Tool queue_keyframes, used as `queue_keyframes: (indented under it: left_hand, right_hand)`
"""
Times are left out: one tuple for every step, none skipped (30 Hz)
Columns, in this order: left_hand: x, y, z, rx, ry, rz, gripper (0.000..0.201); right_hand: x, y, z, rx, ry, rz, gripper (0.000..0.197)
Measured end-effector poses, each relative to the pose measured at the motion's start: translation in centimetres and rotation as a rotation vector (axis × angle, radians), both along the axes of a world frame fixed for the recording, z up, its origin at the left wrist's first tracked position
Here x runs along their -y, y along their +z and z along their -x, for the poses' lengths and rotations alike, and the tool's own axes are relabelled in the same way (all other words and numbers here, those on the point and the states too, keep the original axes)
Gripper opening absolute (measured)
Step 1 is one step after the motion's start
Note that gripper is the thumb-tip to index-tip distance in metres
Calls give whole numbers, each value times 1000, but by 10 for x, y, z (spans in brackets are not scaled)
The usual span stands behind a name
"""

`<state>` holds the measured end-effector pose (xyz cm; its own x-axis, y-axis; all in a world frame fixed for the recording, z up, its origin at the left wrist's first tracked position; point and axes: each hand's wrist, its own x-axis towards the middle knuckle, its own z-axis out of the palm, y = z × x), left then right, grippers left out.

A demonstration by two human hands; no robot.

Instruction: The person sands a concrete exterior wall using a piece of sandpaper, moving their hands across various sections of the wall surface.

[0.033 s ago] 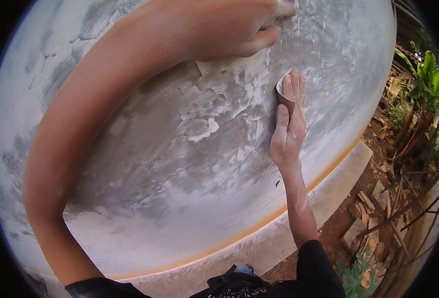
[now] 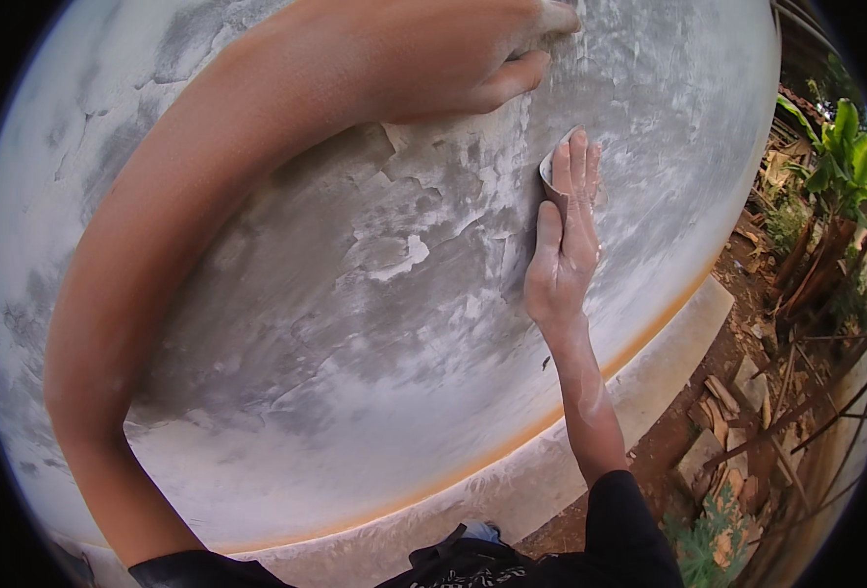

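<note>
A broad wall fills most of the view, its surface patchy grey and white with flaking plaster. Against its right part lies my right hand, dusted white, fingers stretched out over a folded piece of sandpaper. The sheet's pale edge curls out beside the fingers, and the thumb bears on its near side. My left arm arches up across the left side. At the top edge, my left hand rests by the wall with thumb and a finger apart; its other fingers are hidden, and I see nothing held.
An orange-brown stained line runs along the wall's foot, above a pale concrete ledge. On the right are brown soil with broken slabs and wood scraps, a leafy green plant and thin rusty rods.
My right hand, with the sandpaper under it, has shifted slightly left and up along the wall. The left hand stays practically in place.
</note>
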<state>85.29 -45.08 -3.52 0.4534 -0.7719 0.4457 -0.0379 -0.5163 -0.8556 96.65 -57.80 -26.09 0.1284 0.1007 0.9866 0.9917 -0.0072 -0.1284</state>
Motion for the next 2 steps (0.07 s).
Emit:
queue_keyframes:
  left_hand:
    - [0, 1, 4, -25, -5, 12, 43]
    - [2, 3, 7, -51, -10, 23, 44]
  right_hand:
    - [-12, 4, 7, 5, 13, -28, 51]
    - [-12, 6, 7, 12, 11, -32, 51]
